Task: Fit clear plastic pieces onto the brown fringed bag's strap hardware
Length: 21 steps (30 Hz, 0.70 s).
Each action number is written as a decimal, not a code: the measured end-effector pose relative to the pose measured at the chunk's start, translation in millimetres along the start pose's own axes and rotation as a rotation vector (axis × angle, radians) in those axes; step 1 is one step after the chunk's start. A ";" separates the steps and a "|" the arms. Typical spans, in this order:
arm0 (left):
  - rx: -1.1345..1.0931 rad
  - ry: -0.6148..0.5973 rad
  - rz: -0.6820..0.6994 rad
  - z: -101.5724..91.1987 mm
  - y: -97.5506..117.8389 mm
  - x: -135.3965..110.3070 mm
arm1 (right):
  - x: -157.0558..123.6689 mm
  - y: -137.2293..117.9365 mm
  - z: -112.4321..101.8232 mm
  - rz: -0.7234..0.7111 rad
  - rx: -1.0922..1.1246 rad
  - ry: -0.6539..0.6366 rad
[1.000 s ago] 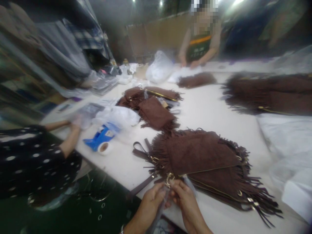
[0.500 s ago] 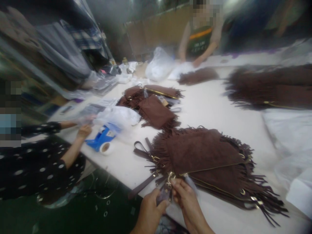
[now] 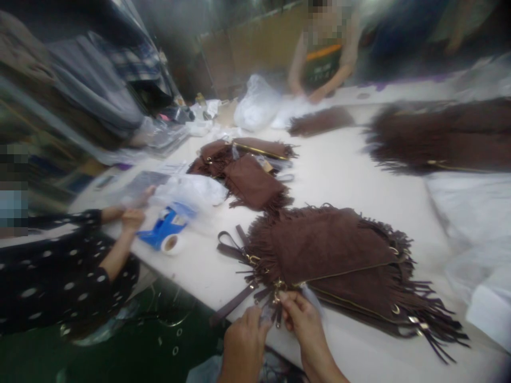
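Observation:
A stack of dark brown fringed suede bags (image 3: pixel 331 244) lies at the table's near edge, with gold zips and rings. From its left end hang wrist straps (image 3: pixel 233 304) with gold clasps. My right hand (image 3: pixel 303 324) is closed, thumb and fingers pinching a gold clasp (image 3: pixel 278 290) at a strap's end. Just left of it, my left hand (image 3: pixel 245 340) has its fingers pressed together beside the hanging strap ends. A bit of clear film shows near its fingertips; what it grips is mostly hidden.
More fringed bags (image 3: pixel 257 181) lie mid-table, with another pile (image 3: pixel 443 138) at the right. A blue tape dispenser (image 3: pixel 162 229) stands near a co-worker's hand (image 3: pixel 133 218) on the left. Another person (image 3: pixel 323 64) works across the table. White plastic bags (image 3: pixel 471 213) lie at right.
My left hand has turned and its fingers have closed up; the dark piece seen between them is now hidden. My right hand stays at the clasp. The view has shifted slightly.

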<state>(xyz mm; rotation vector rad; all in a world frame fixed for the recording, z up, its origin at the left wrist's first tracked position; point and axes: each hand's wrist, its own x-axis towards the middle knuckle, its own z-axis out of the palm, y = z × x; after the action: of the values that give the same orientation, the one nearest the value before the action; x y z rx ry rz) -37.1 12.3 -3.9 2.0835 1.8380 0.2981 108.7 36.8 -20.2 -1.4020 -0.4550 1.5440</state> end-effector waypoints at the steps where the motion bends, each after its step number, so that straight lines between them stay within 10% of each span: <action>1: -0.084 -0.014 -0.035 -1.1 -0.9 0.2 | 0.0 0.3 -0.2 -0.010 -0.017 0.004; 14: -0.502 -0.078 -0.151 -10.2 3.5 -1.4 | 0.8 0.7 0.5 -0.030 -0.007 -0.015; 21: -1.068 -0.322 -0.404 -5.4 12.2 10.7 | -2.1 -5.5 2.5 -0.001 0.059 -0.023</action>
<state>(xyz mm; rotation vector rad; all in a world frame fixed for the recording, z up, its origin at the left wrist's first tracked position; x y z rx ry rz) -26.5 22.3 5.1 0.9488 1.3685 0.6151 108.4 38.4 -14.0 -1.3391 -0.4207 1.5619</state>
